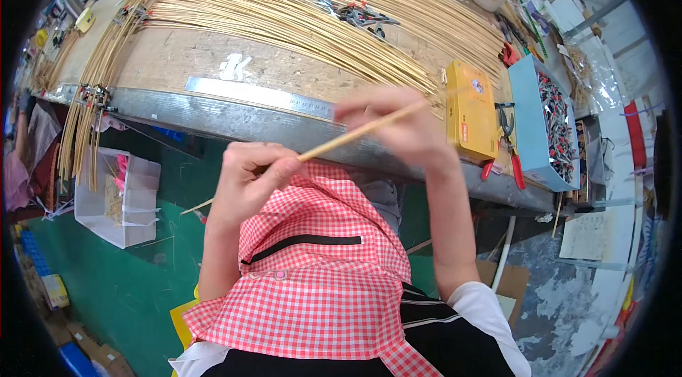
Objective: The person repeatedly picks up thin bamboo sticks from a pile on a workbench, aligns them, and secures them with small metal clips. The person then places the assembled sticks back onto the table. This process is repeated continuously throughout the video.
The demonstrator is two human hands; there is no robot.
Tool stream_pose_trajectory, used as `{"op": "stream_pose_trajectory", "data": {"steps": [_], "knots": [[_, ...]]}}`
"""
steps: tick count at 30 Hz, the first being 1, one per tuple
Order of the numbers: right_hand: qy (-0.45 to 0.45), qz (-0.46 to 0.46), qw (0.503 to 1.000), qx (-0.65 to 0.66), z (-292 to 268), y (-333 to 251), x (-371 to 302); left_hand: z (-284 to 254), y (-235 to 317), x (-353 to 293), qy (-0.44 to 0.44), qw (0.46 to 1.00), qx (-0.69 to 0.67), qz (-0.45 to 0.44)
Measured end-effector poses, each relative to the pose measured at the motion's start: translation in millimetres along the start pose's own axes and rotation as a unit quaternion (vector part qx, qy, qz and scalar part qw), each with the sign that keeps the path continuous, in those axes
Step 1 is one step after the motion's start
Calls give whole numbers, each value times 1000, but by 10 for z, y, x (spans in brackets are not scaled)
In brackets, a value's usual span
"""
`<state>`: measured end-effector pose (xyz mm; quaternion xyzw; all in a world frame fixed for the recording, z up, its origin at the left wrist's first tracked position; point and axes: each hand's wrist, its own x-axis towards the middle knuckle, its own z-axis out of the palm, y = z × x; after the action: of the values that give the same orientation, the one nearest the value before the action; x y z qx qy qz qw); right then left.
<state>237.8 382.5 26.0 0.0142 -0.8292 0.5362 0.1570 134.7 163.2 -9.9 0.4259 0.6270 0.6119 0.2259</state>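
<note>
A thin bamboo strip [339,141] runs slanting across in front of me, its right end higher than its left. My left hand [250,176] is closed on it, thumb and fingers pinching it above the checked apron [320,284]. The strip's thin tail comes out to the left, below that hand. Farther right, my right hand [398,125] is smeared by motion along the strip, near the bench edge. Its fingers look curled, but whether they grip the strip is unclear. A steel ruler [249,93] lies along the bench edge beyond both hands.
Long bamboo strips [305,25] cover the bench, with black-and-red clips [362,14] among them. A clamped bundle [89,121] overhangs at left above a white bin [138,231]. At right stand a yellow box [469,107], red-handled pliers [517,164] and a blue box [524,128] of clips.
</note>
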Motion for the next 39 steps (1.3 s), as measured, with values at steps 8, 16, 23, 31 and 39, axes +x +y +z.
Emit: {"op": "stream_pose_trajectory", "data": {"steps": [8,16,23,31,39], "knots": [[138,203,809,-534,-771,1178,1149,-94,33,29,62,997,37,29],[137,206,802,-544,-999,1217,943,-77,-47,49,72,993,95,23],[193,109,974,-47,-159,424,259,-20,-19,43,83,989,122,32],[141,112,926,333,709,114,-474,61,-91,58,89,984,135,73],[139,112,903,390,877,172,-539,142,-73,44,72,980,164,90]]}}
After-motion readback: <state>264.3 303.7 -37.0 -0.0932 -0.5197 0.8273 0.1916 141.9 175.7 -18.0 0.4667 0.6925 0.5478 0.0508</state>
